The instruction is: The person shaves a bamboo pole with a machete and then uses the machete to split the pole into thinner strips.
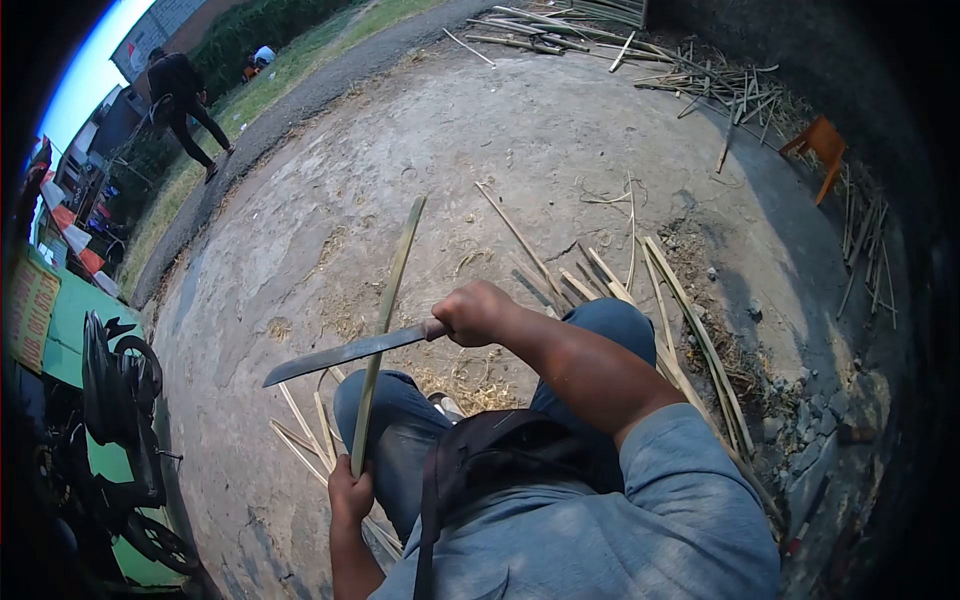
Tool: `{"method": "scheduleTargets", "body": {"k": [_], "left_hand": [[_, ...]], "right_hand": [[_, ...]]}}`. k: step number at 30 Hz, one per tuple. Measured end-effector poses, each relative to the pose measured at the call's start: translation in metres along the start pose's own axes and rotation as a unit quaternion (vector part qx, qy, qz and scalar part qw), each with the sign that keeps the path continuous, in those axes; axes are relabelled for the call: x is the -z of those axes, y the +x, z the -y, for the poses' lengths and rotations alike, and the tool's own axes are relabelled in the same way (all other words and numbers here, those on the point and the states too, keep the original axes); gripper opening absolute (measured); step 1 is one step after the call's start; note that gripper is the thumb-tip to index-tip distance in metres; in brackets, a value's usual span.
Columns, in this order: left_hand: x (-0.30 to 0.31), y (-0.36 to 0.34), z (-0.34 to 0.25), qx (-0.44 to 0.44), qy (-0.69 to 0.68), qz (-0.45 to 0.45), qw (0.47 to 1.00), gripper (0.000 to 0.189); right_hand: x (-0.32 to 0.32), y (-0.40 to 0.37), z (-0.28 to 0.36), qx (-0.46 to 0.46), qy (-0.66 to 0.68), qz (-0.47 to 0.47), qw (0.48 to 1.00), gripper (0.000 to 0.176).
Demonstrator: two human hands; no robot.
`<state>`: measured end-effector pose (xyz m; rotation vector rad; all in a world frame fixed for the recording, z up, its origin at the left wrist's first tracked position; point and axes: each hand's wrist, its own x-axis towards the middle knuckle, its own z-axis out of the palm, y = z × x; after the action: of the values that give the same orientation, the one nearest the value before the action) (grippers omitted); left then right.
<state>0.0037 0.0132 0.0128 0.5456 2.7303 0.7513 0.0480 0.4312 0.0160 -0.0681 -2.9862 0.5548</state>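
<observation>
My right hand (474, 312) is closed round the handle of a machete (345, 353), whose long dark blade points left. The blade crosses a long, flat bamboo strip (388, 300) about midway along it. Low on that strip, my left hand (351, 490) grips its near end, beside my left knee. The strip stands up and leans slightly right toward its far end. Several split bamboo pieces (300, 425) lie on the ground by my left leg. More strips (705, 350) fan out past my right knee.
Bamboo sticks are piled at the back right (720, 85), with an orange chair (820, 152) near them. A motorcycle (125, 420) stands at left. A person in dark clothes (180, 95) is on the grass edge. Shavings (470, 385) and broken rubble (810, 450) lie on the concrete.
</observation>
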Motion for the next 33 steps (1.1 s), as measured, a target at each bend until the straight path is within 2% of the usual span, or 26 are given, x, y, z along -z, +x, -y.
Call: {"method": "scheduleTargets", "body": {"k": [4, 8, 14, 21, 28, 33], "left_hand": [[0.0, 0.001, 0.001, 0.004, 0.004, 0.002, 1.0, 0.03], [0.002, -0.002, -0.007, 0.008, 0.012, -0.001, 1.0, 0.029], [0.0, -0.001, 0.0, 0.0, 0.001, -0.001, 1.0, 0.028], [-0.001, 0.0, 0.001, 0.005, -0.012, 0.001, 1.0, 0.027], [0.0, 0.0, -0.001, -0.003, 0.012, -0.005, 1.0, 0.029], [-0.001, 0.0, 0.0, -0.002, 0.014, -0.006, 1.0, 0.028]], "right_hand": [[0.001, 0.002, -0.01, -0.039, 0.026, -0.015, 0.999, 0.013], [0.005, 0.0, -0.018, -0.127, 0.053, -0.032, 0.99, 0.017], [0.005, -0.006, -0.018, -0.12, 0.117, -0.043, 0.985, 0.016], [0.002, -0.002, -0.003, -0.045, 0.061, -0.007, 0.997, 0.015], [0.007, -0.001, -0.007, -0.064, 0.05, 0.029, 0.996, 0.015], [0.004, 0.001, -0.008, -0.068, 0.056, 0.021, 0.996, 0.015]]}}
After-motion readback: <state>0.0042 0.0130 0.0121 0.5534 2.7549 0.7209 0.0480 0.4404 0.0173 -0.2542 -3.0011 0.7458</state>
